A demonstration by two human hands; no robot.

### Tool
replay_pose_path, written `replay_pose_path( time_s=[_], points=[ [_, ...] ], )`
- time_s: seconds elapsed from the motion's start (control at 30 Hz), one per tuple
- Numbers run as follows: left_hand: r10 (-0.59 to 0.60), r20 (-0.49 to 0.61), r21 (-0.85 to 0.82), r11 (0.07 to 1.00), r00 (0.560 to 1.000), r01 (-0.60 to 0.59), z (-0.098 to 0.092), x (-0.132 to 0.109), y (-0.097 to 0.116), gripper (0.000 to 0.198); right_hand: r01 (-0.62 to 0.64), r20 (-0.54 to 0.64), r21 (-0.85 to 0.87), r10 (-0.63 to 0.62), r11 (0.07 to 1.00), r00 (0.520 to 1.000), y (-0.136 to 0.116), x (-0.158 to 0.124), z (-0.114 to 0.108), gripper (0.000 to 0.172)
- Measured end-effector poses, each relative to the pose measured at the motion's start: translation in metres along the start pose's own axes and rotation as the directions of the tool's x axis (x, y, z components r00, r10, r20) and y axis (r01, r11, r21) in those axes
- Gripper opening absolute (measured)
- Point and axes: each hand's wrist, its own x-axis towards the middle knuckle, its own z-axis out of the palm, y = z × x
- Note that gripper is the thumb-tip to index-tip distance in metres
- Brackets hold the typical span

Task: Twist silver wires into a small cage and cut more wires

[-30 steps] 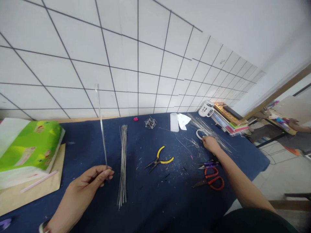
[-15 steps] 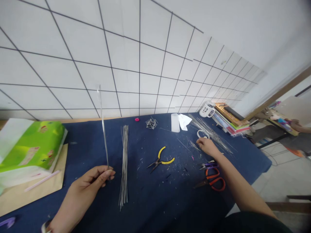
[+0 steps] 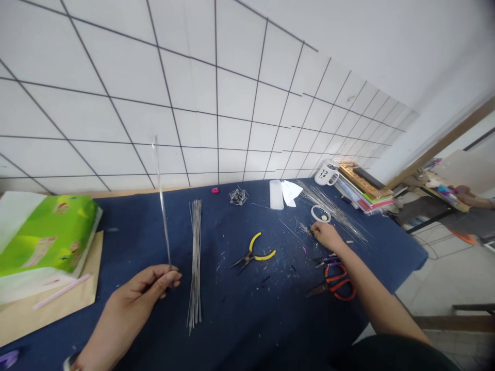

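Left hand (image 3: 133, 304): pinches wire (image 3: 164, 221), bundle (image 3: 196, 263) just beside. Right hand (image 3: 325, 235): at wire scraps (image 3: 303, 227), grip unclear. Pliers (image 3: 250, 256): between, touching neither. Table edge (image 3: 419, 263): well right.

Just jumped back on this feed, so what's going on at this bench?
A person's left hand pinches a thin, shiny strand near its lower end, holding it roughly upright. The right hand is down at a small pile of short wires, near a white ring; whether it grips any is unclear. Between the hands lie a bundle of long wires and yellow-handled pliers, open and untouched. Orange-handled scissors lie beside the right forearm.
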Motion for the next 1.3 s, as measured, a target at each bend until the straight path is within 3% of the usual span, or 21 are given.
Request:
replay_pose_path(
  time_s=[0.13, 0.3, 0.47, 0.53, 1.07, 1.3],
  points=[
    [-0.022, 0.013, -0.008, 1.000, 1.000, 0.022, 0.000, 0.000, 0.000, 0.029, 0.052, 0.014, 0.069, -0.053, 0.996, 0.998, -0.007, 0.003, -0.008, 0.021],
    [-0.033, 0.021, -0.021, 0.999, 0.999, 0.034, -0.001, 0.000, -0.002, 0.030, 0.070, -0.052, 0.085, -0.066, 0.994, 0.996, -0.021, 0.008, -0.009, 0.019],
    [-0.036, 0.011, -0.040, 0.999, 0.999, 0.036, 0.000, 0.000, 0.001, 0.030, 0.058, -0.152, 0.066, -0.047, 0.996, 0.987, -0.041, 0.011, 0.007, 0.047],
    [-0.029, 0.012, -0.038, 0.999, 1.000, 0.029, 0.000, 0.001, 0.003, 0.030, 0.067, -0.159, 0.054, -0.057, 0.996, 0.986, -0.041, 0.013, 0.010, 0.049],
    [-0.010, 0.029, -0.032, 0.999, 1.000, 0.011, 0.000, 0.000, 0.002, 0.031, 0.107, 0.086, -0.042, -0.103, 0.993, 0.991, -0.021, 0.026, -0.003, 0.008],
    [0.026, 0.018, -0.036, 0.999, 0.999, -0.026, 0.000, 0.000, 0.001, 0.031, 0.050, 0.150, -0.071, -0.039, 0.996, 0.988, -0.028, 0.039, -0.001, 0.022]
  ],
)
